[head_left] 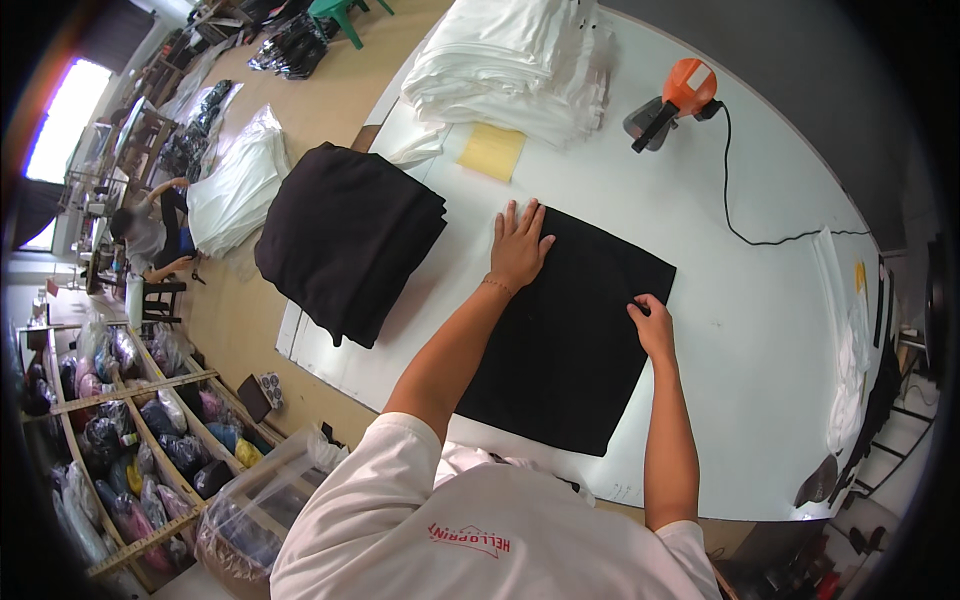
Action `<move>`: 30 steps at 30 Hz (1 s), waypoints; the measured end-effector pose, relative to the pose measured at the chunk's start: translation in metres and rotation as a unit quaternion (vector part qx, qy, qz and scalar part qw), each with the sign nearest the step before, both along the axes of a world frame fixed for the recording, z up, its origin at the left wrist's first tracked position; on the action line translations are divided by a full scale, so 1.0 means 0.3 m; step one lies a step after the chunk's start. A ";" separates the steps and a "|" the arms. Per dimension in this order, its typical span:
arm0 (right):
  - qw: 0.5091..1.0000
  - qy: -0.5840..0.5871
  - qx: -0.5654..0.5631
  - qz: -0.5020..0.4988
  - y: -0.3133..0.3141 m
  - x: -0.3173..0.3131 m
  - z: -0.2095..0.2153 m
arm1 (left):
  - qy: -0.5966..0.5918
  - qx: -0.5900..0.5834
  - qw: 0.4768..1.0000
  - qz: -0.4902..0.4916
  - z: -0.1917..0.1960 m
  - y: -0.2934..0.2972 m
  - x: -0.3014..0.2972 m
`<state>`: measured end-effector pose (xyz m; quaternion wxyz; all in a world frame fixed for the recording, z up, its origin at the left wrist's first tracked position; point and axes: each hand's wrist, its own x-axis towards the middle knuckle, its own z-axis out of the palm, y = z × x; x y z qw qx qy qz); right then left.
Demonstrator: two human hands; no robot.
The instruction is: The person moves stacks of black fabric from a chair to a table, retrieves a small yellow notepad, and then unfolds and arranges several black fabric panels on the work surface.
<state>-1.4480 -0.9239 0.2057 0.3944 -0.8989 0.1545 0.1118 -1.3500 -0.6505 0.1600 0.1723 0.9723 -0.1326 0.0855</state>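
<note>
White shirt (560,565), left hand (517,245) flat on black cloth (572,335), right hand (653,326) half-curled at its edge — cannot tell if pinching — table (765,370) extending rightward.

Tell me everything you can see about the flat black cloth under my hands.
The black cloth looks like plain, matte fabric, roughly rectangular and spread flat, slightly askew, on the white table. Your left hand lies flat at its upper-left corner; your right hand has curled fingers at its right edge, though whether they pinch it isn't clear.

red printed lettering (468,540), white shirt (590,545) front
</note>
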 end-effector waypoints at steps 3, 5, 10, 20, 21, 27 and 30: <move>1.000 0.003 0.008 -0.019 -0.015 -0.008 -0.018 | 0.028 0.031 0.999 0.005 0.008 -0.010 0.007; 1.000 0.005 0.011 -0.022 -0.018 -0.004 -0.020 | 0.032 0.038 0.999 0.010 0.005 -0.014 0.005; 0.999 0.002 0.017 -0.027 -0.020 0.002 -0.016 | 0.030 0.021 0.999 0.003 0.013 -0.014 0.006; 0.999 0.005 0.023 -0.023 -0.025 0.002 -0.029 | 0.035 0.008 0.999 0.004 0.027 -0.010 0.006; 0.999 0.011 0.025 -0.025 -0.026 0.002 -0.025 | 0.042 0.010 0.999 0.005 0.029 -0.010 0.009; 0.997 -0.054 0.040 -0.028 -0.043 -0.076 -0.005 | 0.045 -0.107 0.993 0.019 0.059 -0.044 -0.050; 0.994 -0.057 0.066 -0.064 0.032 -0.144 0.074 | 0.057 -0.215 0.975 -0.025 0.136 -0.092 -0.218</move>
